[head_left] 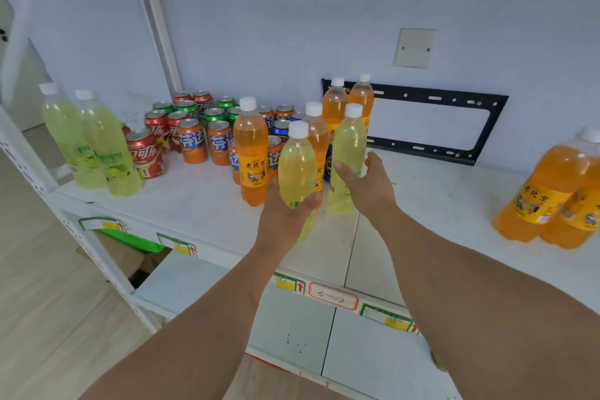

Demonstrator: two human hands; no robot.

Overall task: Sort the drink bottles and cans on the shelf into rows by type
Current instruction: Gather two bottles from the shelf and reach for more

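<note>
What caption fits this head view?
Left hand grips one yellow bottle, right hand another, above the shelf.

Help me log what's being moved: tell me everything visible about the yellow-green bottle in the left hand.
The yellow-green bottle is clear plastic with a white screw cap, nearly full of pale yellow-green drink. The left hand grips its lower half, hiding most of the green-printed label. It is upright, tilted slightly, held in front of the orange bottles over the white shelf.
</note>
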